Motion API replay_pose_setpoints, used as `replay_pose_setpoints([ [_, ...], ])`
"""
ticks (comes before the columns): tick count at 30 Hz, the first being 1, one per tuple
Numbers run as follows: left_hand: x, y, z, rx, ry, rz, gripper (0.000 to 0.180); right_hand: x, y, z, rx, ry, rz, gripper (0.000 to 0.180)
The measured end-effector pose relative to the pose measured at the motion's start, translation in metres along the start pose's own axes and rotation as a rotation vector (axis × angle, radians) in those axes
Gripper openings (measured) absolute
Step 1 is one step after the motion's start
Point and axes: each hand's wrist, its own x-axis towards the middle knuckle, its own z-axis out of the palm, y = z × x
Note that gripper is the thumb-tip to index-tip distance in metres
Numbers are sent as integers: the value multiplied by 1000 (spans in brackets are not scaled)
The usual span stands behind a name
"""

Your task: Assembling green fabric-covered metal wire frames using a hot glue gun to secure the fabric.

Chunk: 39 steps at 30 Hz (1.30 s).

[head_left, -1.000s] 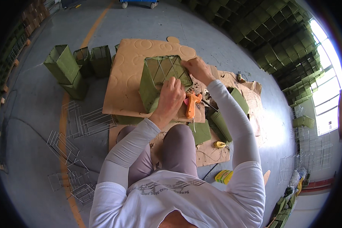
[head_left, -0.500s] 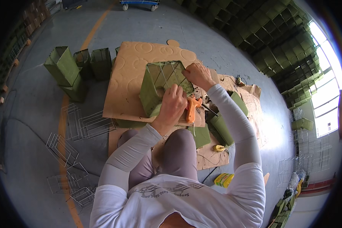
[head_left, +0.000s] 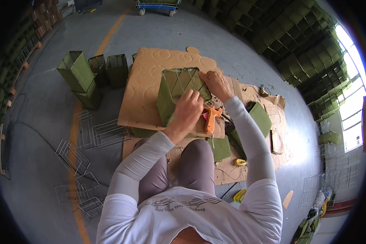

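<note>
An olive-green box (head_left: 167,99) with thin wires crossing its open top rests on a brown cardboard sheet (head_left: 140,99) before my knees. My left hand (head_left: 186,114) is closed at the near right part of its rim, fingertips pinched; what lies between them is hidden. At the far right corner, my right hand (head_left: 216,84) has its thumb and fingers closed on the box's edge. An orange glue gun (head_left: 211,118) lies on the cardboard just right of my left hand.
Several green boxes (head_left: 75,73) stand at the left, near bare wire frames (head_left: 110,132) on the floor. More green pieces (head_left: 220,148) lie below the glue gun. A blue trolley (head_left: 156,5) stands far ahead; stacked green boxes (head_left: 297,44) fill the far right.
The whole view has shifted slightly, so the scene sits a little further right and lower. Both hands stay at the box's rim, with only slight movement.
</note>
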Motion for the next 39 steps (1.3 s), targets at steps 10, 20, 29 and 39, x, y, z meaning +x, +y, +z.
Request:
replay_pose_setpoints([
  [10,86,-131,14,-225,-273,-96,37,-26,-8,6,110,87,-139,21],
  [20,25,-129,24,154,-34,185,12,1,-6,13,250,196,-534,40],
  [29,17,-70,43,143,-142,-15,21,-143,108,102,237,349,425,21],
  [39,17,-72,47,133,-204,68,61,-168,118,157,206,208,651,44],
])
